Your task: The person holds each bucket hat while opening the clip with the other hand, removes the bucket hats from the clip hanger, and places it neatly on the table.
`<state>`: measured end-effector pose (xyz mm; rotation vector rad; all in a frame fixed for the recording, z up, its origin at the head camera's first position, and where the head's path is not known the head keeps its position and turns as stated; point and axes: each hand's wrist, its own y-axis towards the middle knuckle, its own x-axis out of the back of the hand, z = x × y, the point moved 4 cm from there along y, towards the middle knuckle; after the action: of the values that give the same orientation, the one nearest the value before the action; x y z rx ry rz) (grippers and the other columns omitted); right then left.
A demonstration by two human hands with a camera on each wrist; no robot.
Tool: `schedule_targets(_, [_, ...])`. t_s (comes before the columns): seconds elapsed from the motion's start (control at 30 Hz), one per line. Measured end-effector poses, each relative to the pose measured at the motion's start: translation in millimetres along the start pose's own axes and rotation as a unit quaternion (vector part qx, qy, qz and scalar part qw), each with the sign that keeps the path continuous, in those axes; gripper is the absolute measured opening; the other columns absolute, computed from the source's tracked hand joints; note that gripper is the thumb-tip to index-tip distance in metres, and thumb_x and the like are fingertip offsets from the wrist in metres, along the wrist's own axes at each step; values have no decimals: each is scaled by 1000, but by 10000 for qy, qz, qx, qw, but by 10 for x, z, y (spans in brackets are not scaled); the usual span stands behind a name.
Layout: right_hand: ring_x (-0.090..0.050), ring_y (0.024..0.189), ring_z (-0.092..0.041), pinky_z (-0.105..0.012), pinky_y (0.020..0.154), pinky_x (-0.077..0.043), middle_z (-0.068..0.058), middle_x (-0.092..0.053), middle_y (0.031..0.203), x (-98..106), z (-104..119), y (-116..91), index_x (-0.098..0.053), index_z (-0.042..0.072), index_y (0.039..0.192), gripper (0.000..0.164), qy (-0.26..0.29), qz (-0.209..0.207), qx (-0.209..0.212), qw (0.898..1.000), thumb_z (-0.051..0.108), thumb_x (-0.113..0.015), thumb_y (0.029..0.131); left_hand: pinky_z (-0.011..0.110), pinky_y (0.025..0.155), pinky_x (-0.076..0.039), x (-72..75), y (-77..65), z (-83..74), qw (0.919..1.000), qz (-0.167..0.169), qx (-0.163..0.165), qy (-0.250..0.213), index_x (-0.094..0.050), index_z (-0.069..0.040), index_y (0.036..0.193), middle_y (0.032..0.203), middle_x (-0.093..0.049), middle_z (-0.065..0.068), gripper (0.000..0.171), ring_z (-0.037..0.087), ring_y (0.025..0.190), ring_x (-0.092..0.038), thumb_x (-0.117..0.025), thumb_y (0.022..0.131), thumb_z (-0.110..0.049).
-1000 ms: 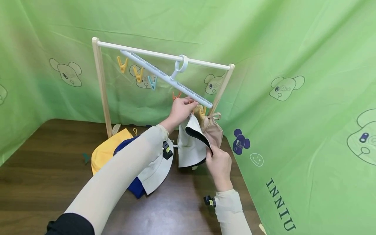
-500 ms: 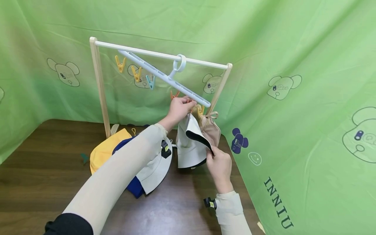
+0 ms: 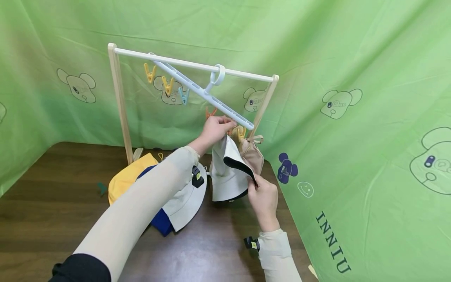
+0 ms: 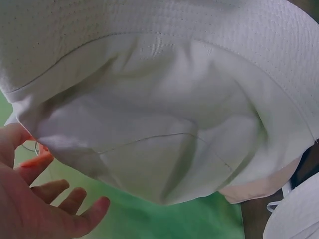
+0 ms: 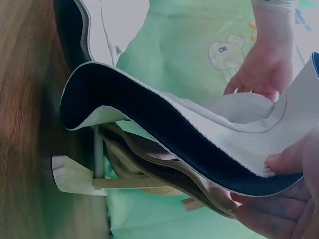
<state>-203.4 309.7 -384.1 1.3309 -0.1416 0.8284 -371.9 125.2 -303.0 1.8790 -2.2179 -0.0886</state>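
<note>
White hat (image 3: 227, 166): below the hanger's (image 3: 197, 89) right end.
Left grip (image 3: 215, 129): closed, pinching an orange clip (image 3: 229, 132) up there.
Right grip (image 3: 263, 201): I see it pinching the brim (image 3: 225, 191).
Crowding: beige pouch (image 3: 254, 154), far side.
Left counter (image 3: 63, 188): yellow cloth (image 3: 128, 174) partly behind the sleeve (image 3: 151, 196).

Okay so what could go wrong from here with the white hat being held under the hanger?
The white hat might slip: the left hand pinches the orange clip, but its bite on the cloth is hidden.
The hanger hangs from the rail at one point, so pulling could swing it.
The beige item, partly behind the hat, may get nudged.
</note>
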Motion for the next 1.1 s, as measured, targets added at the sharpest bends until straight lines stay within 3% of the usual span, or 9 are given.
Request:
schedule_targets(0.1, [-39,45,-24,-43,42,-37,-2,-52,53,-3,10,-2,-64,10,69,21,-24,-29,-36,10000,6,-78,84,25,62,-39,5,-12,12,9999,76,110,95,-79,-5,99,86,-69,0,28,12,70,-50,-74,96,-32])
schedule_targets(0.23, [-44,45,-26,-44,43,-39,-3,-55,54,4,22,-11,-65,10,70,20,-33,-62,-38,10000,7,-78,84,26,54,-33,8,-33,19,9994,113,238,237,-79,-4,98,71,-60,-4,34,11,60,-41,-74,96,-37])
schedule_targets(0.73, [-41,45,-20,-42,43,-40,-3,-56,54,29,23,5,-70,8,76,12,27,-149,45,9999,5,-78,84,27,51,-30,-3,-43,13,9958,612,395,550,-67,-11,77,57,-36,-6,42,12,53,-32,-68,97,-48])
schedule_targets(1.03, [-54,46,-26,-45,46,-45,-6,-67,62,16,12,-17,-72,9,79,9,10,-116,62,9999,6,-76,86,28,56,-33,62,-146,33,9923,868,413,778,-52,-15,68,59,-36,-5,48,13,56,-35,-61,101,-48])
schedule_targets(1.1, [-54,47,-27,-46,46,-46,-7,-68,64,12,14,-13,-72,9,79,9,16,-92,48,9999,6,-76,87,28,56,-33,106,-158,43,9912,951,337,851,-57,-12,72,62,-39,-3,47,14,59,-37,-60,102,-49])
